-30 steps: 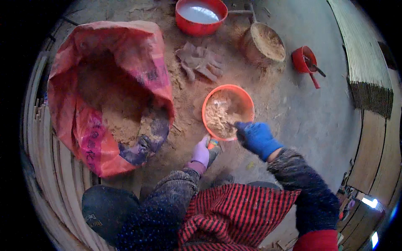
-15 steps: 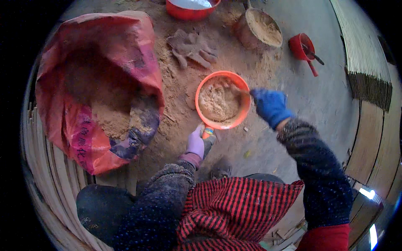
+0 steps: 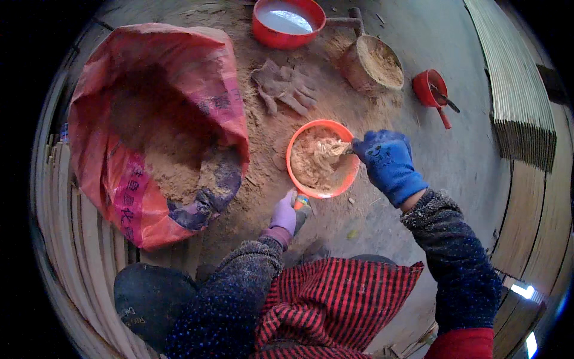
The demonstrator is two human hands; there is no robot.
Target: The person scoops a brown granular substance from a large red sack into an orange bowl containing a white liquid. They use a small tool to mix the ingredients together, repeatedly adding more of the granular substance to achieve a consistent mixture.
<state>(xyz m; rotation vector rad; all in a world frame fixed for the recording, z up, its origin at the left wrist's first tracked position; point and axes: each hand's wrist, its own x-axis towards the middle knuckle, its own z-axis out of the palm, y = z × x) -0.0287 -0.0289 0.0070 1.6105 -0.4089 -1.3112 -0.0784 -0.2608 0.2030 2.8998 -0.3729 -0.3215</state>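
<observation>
My left hand (image 3: pixel 285 213), in a purple glove, is closed round the short handle of an orange dipper (image 3: pixel 290 173). Wet tan paste (image 3: pixel 314 161) with a lumpy surface fills much of the dipper. My right hand (image 3: pixel 390 163), in a blue glove, is closed at the dipper's right rim on a stirring tool (image 3: pixel 345 148). The tool's end reaches into the paste and carries a pale clump; its handle is hidden in the glove, so I cannot tell its exact kind.
A red woven sack (image 3: pixel 101 179) of tan powder stands open at the left. Beyond the dipper lie worn work gloves (image 3: pixel 284 87), a red basin (image 3: pixel 281 39) of whitish liquid and a powder-filled pot (image 3: pixel 359 66). At the right are a red dipper (image 3: pixel 423 90) and stacked corrugated sheets (image 3: pixel 514 78).
My right hand has shifted slightly, and the tool now lifts a pale clump at the paste's right side. The whole scene sits a little lower and further right in view.
</observation>
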